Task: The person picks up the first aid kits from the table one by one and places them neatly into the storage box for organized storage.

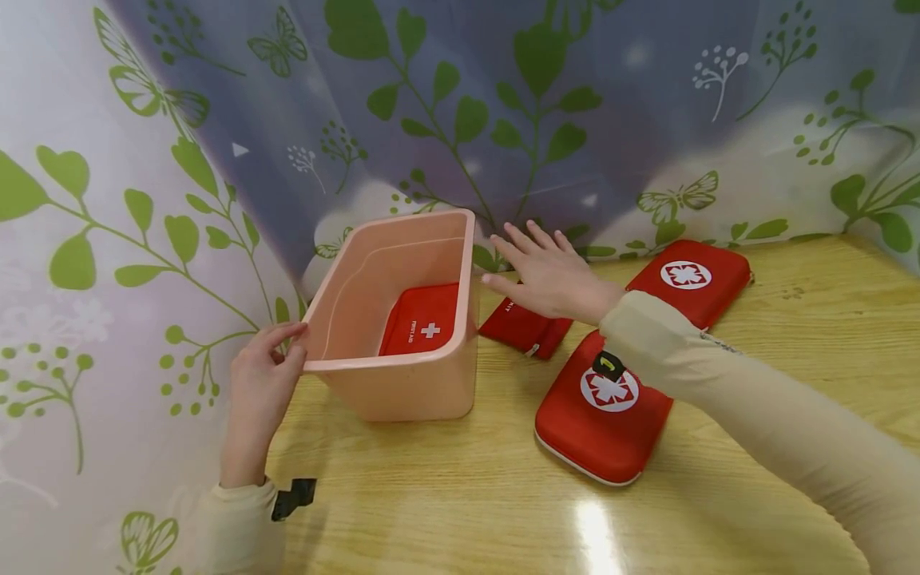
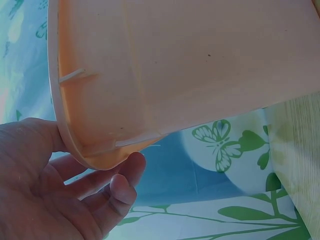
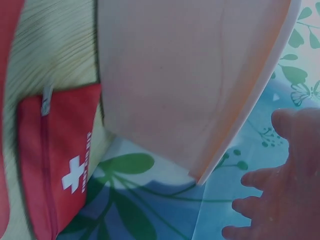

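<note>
A pink plastic bin (image 1: 424,391) stands on the table, with a red first aid pouch (image 1: 410,323) lying inside it. My left hand (image 1: 262,391) pinches the bin's rim at its left corner; the left wrist view shows the thumb and fingers on either side of that rim. Spread-fingered, my right hand (image 1: 549,275) hovers to the right of the bin and holds nothing. Below it lies a small red zippered pouch (image 3: 60,150) with a white cross, partly hidden by the hand in the head view.
Two red first aid cases lie on the right: a nearer case (image 1: 596,431), partly covered by my right forearm, and a farther case (image 1: 707,279) by the curtain. A leaf-patterned curtain (image 1: 647,96) closes off the back and left of the wooden table (image 1: 446,495).
</note>
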Tool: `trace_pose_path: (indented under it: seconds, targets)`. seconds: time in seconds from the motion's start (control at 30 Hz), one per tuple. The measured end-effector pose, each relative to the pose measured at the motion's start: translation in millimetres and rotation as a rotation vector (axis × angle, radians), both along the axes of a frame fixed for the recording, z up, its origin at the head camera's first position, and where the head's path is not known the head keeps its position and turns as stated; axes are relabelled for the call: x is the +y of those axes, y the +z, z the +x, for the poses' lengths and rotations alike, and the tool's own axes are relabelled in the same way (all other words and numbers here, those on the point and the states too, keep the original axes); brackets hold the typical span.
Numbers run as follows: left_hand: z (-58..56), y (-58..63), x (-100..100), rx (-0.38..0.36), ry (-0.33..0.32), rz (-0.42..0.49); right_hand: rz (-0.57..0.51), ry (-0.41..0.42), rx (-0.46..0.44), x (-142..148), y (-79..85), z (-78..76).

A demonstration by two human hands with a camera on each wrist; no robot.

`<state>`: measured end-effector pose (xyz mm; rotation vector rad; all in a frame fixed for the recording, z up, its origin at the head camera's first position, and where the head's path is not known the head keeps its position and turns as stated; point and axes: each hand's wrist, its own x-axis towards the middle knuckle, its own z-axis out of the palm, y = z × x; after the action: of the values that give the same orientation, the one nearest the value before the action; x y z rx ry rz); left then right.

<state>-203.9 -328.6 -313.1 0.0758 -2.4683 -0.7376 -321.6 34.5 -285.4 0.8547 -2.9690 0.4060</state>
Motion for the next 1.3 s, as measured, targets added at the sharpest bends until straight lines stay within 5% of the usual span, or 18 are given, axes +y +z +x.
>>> trace_pose_path:
  seconds: [1.3]
  targets:
    - [-0.8,-3.1,-1.6,-0.025,0.015,0.035,-0.032,-0.079,-0.014,86.8,-16.3,-3.0]
